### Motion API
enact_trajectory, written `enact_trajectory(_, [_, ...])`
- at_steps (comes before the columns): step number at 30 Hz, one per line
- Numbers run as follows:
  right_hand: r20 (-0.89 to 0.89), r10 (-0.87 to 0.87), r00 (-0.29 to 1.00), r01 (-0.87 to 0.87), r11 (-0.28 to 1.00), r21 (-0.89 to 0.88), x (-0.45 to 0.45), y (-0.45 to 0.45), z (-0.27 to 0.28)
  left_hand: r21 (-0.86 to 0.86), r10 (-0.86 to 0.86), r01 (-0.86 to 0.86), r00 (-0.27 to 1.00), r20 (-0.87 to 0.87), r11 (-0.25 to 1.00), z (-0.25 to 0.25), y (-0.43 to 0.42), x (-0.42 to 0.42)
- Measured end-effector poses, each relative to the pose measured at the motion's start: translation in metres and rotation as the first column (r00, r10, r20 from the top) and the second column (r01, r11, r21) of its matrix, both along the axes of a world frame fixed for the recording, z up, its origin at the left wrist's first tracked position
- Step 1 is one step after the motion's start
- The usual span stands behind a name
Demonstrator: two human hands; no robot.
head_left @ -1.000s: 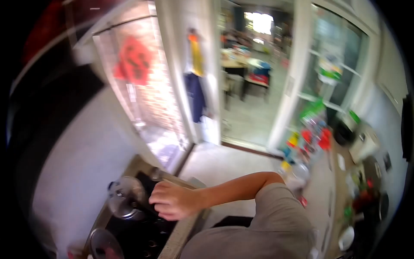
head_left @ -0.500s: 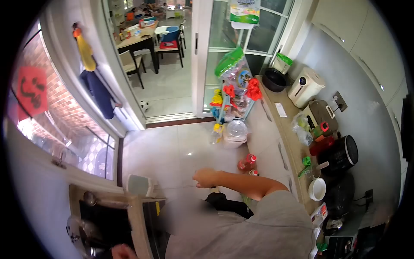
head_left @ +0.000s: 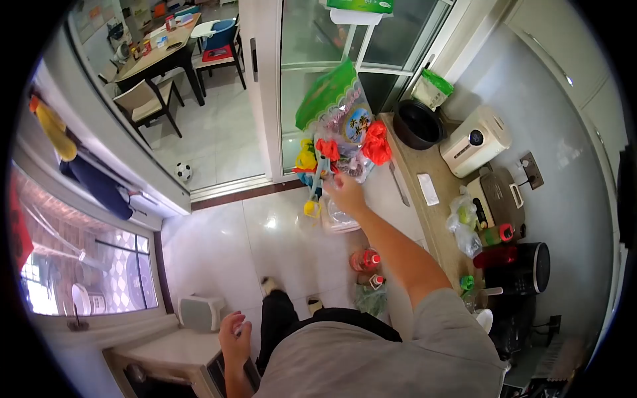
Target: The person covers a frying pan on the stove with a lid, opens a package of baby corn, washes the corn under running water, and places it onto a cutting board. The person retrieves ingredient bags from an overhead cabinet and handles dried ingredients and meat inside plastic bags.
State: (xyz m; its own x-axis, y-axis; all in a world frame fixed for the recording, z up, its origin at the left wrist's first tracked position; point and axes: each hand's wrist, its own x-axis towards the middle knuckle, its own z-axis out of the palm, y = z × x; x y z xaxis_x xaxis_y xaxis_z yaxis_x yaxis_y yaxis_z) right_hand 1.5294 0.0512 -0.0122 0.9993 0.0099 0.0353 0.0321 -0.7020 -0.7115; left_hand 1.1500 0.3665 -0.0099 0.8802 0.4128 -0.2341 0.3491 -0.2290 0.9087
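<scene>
My right hand (head_left: 346, 196) reaches forward to a small rack hung with bags. Its fingers are beside the rack's pale bar (head_left: 321, 174) and blurred, so I cannot tell whether they grip it. Close by are a red plastic bag (head_left: 376, 143), a yellow bag (head_left: 305, 156) and a large clear bag with a green top (head_left: 326, 99). Below the hand stands a clear-lidded container (head_left: 337, 219), partly covered by it. My left hand (head_left: 235, 336) hangs low near my hip, fingers loosely curled and thumb apart, with no object I can make out in it.
Bottles with red caps (head_left: 365, 260) and a green plastic bag (head_left: 371, 300) stand on the floor by the cabinets. The counter (head_left: 434, 219) on the right carries a black pot (head_left: 418, 125) and a white water dispenser (head_left: 476, 141). A grey bin (head_left: 201, 313) stands left.
My right arm has stretched forward to the rack from above the floor. My left hand has come up into clearer view. The camera is closer to the rack and doorway.
</scene>
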Motion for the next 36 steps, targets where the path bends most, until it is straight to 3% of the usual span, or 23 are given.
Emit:
enact_trajectory(2, [0.021, -0.113, 0.993, 0.111, 0.992, 0.053, 0.059, 0.012, 0.014, -0.040, -0.021, 0.021, 1.000, -0.012, 0.999, -0.023, 0.016, 0.049])
enact_trajectory(5, [0.188, -0.293, 0.937, 0.272, 0.953, 0.132, 0.156, 0.036, 0.016, -0.092, -0.094, 0.089, 0.994, -0.049, 0.992, -0.048, 0.038, 0.144])
enact_trajectory(7, [0.319, -0.504, 0.803, 0.552, 0.830, -0.079, 0.216, 0.056, 0.021, -0.135, -0.193, 0.182, 0.979, -0.067, 0.974, -0.048, 0.044, 0.230])
enact_trajectory(8, [0.322, -0.514, 0.795, 0.567, 0.819, -0.093, 0.242, 0.068, 0.031, -0.165, -0.236, 0.225, 0.970, -0.052, 0.960, -0.052, 0.045, 0.276])
enact_trajectory(10, [0.142, -0.720, 0.679, 0.732, 0.648, -0.213, 0.288, 0.090, 0.050, -0.149, -0.359, 0.357, 0.933, 0.009, 0.922, -0.063, 0.044, 0.366])
enact_trajectory(12, [0.119, -0.762, 0.637, 0.761, 0.597, -0.255, 0.322, 0.081, 0.037, -0.089, -0.484, 0.491, 0.871, 0.086, 0.867, -0.039, 0.033, 0.452])
enact_trajectory(15, [0.015, -0.744, 0.668, 0.718, 0.639, -0.275, 0.319, 0.035, 0.002, -0.003, -0.588, 0.601, 0.783, 0.204, 0.799, 0.001, 0.005, 0.557])
enact_trajectory(17, [0.137, -0.695, 0.706, 0.690, 0.718, 0.086, 0.281, 0.032, 0.007, -0.085, -0.594, 0.651, 0.732, 0.332, 0.755, 0.002, -0.031, 0.613])
enact_trajectory(19, [0.146, -0.710, 0.689, 0.702, 0.704, 0.110, 0.256, 0.030, 0.003, -0.131, -0.600, 0.703, 0.677, 0.427, 0.699, -0.010, -0.083, 0.658])
enact_trajectory(20, [0.168, -0.702, 0.693, 0.687, 0.712, 0.143, 0.247, 0.027, 0.003, -0.003, -0.646, 0.722, 0.621, 0.444, 0.692, -0.004, -0.107, 0.677])
enact_trajectory(22, [0.143, -0.740, 0.657, 0.717, 0.672, 0.184, 0.239, 0.030, 0.008, 0.126, -0.706, 0.744, 0.547, 0.450, 0.656, -0.001, -0.140, 0.706])
enact_trajectory(25, [0.136, -0.767, 0.627, 0.732, 0.640, 0.235, 0.231, 0.021, 0.011, 0.339, -0.769, 0.710, 0.635, 0.072, 0.617, -0.010, -0.173, 0.729])
enact_trajectory(26, [0.160, -0.760, 0.630, 0.722, 0.649, 0.242, 0.228, 0.017, 0.011, 0.343, -0.781, 0.722, 0.621, 0.061, 0.601, -0.018, -0.176, 0.729])
enact_trajectory(29, [0.174, -0.759, 0.628, 0.703, 0.648, 0.291, 0.226, 0.006, 0.015, 0.356, -0.826, 0.754, 0.554, 0.107, 0.552, -0.030, -0.182, 0.721])
enact_trajectory(31, [0.163, -0.765, 0.623, 0.689, 0.636, 0.347, 0.225, 0.001, 0.016, 0.494, -0.870, 0.733, 0.283, 0.404, 0.468, -0.025, -0.184, 0.699])
enact_trajectory(36, [0.137, -0.780, 0.610, 0.695, 0.610, 0.379, 0.215, -0.016, 0.016, 0.571, -0.904, 0.723, 0.184, 0.385, 0.390, 0.008, -0.182, 0.663])
